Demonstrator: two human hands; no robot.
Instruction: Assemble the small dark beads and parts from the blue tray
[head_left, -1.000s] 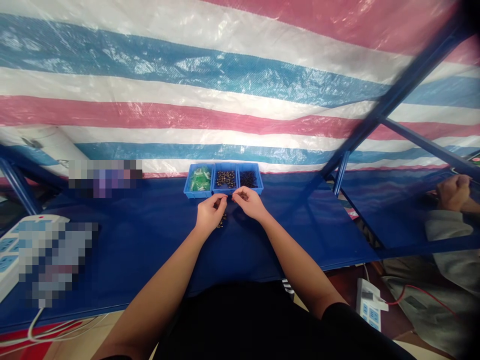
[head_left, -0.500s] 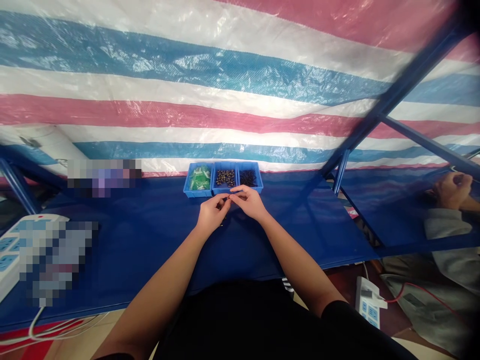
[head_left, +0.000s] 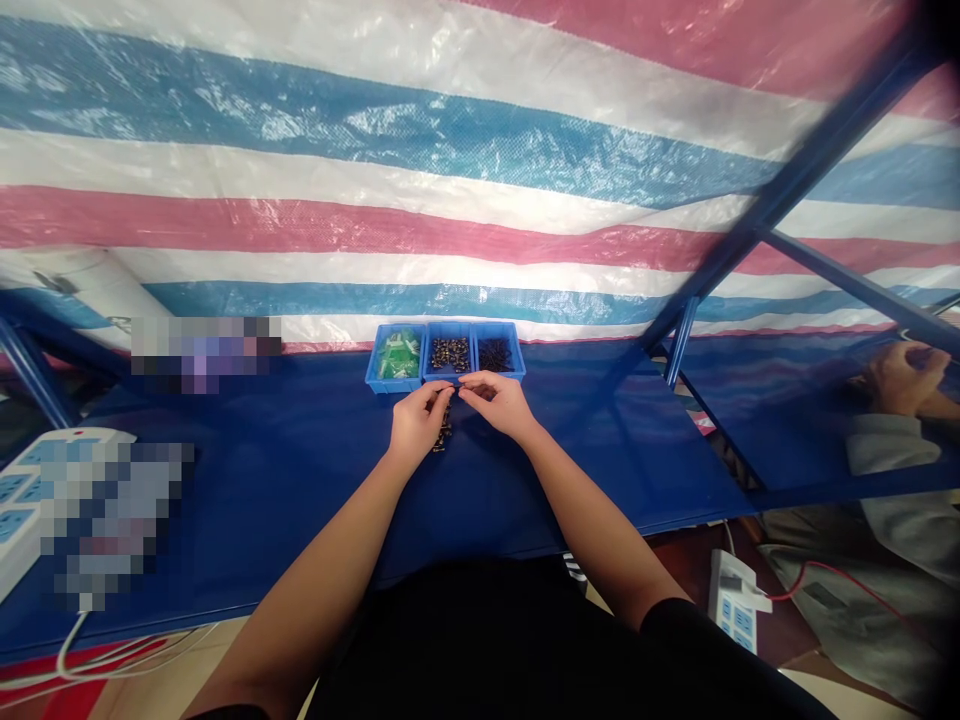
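Note:
My left hand (head_left: 418, 420) and my right hand (head_left: 496, 402) meet fingertip to fingertip above the blue table, just in front of three blue bins. Both are closed in a pinch around a small dark piece (head_left: 457, 388), too small to name and mostly covered by the fingers. Partly behind my left hand, several small brass-and-black parts (head_left: 442, 440) lie on the table. The middle bin (head_left: 427, 377) holds similar brass-and-black parts (head_left: 451, 353). Small black parts (head_left: 495, 354) fill the right bin (head_left: 519, 366). In the left bin (head_left: 394, 385) is a green and clear plastic bag (head_left: 400, 355).
A white power strip (head_left: 75, 445) lies at the table's left, beside blurred-out items. Blue metal posts (head_left: 681, 340) stand at the right. Beyond them are a co-worker's hands (head_left: 907, 375) and another power strip (head_left: 733, 605). A striped tarp (head_left: 450, 230) hangs behind the bins.
My left hand has shifted slightly left and its fingertips are a little farther from the right ones. More of the brass-and-black parts on the table now show beside it.

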